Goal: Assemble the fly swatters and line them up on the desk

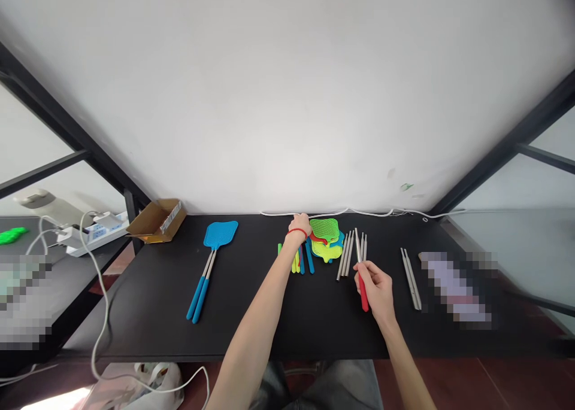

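Note:
My right hand point(377, 285) is closed around a red handle point(363, 296) with a metal rod point(358, 245) standing out of its upper end. My left hand point(299, 224) reaches to the back of the table, beside a pile of fly swatter heads; its fingers are mostly hidden. Green point(326, 229), yellow point(327, 251), blue and red heads overlap in that pile. Below the left hand lie loose handles, including blue ones point(309, 259) and yellow-green ones point(295, 265). Between the pile and my right hand are several bare metal rods point(345, 255).
Two blue fly swatters point(220, 235) lie together at the left. Behind them is an open cardboard box point(157, 221). More metal rods point(411, 281) and a blurred-out item point(456, 287) lie at right. A white cable point(305, 214) runs along the wall; a power strip point(96, 233) stands far left.

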Tool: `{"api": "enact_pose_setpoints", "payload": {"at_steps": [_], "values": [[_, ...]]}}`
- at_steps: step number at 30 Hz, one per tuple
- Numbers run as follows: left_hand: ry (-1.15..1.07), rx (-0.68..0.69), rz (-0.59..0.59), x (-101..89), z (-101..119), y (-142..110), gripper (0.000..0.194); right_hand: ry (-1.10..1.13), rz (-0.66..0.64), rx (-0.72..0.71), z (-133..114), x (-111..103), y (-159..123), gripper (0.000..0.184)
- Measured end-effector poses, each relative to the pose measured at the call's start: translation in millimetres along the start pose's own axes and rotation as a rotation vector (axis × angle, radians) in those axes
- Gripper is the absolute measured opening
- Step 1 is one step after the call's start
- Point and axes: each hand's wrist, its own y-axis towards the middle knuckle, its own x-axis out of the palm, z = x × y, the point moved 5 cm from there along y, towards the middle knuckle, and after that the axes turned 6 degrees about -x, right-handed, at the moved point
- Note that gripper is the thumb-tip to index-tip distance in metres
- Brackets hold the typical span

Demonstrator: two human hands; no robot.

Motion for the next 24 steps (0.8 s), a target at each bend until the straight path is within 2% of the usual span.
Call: {"api": "enact_pose_setpoints", "payload": {"at_steps": [5, 11, 14, 16, 20, 24], "values": [[-0.036, -0.051, -0.070, -3.5, -4, 2, 0.030, -0.104, -0.017, -0.054, -18, 3, 10, 0.035], [-0.139, -0.061, -0.103, -7.3, -9, 3, 0.031, -0.155, -0.160, -0.101, -39, 30, 57, 0.042], [-0.222, -0.057, -0.102, -9.6, -13, 5, 0.030, -0.261, -0.216, -0.148, -37, 44, 79, 0.038], [-0.295, -0.041, -0.123, -10.0, -17, 6, 0.022, -0.333, -0.233, -0.165, -31, 47, 86, 0.035], [-0.518, 0.015, -0.221, -8.9, -26, 4, 0.011, -0.397, -0.218, -0.167, -21, 43, 86, 0.034], [-0.747, 0.044, -0.230, -15.0, -37, -3, 0.020, -0.374, -0.182, -0.169, -18, 37, 80, 0.038]]}}
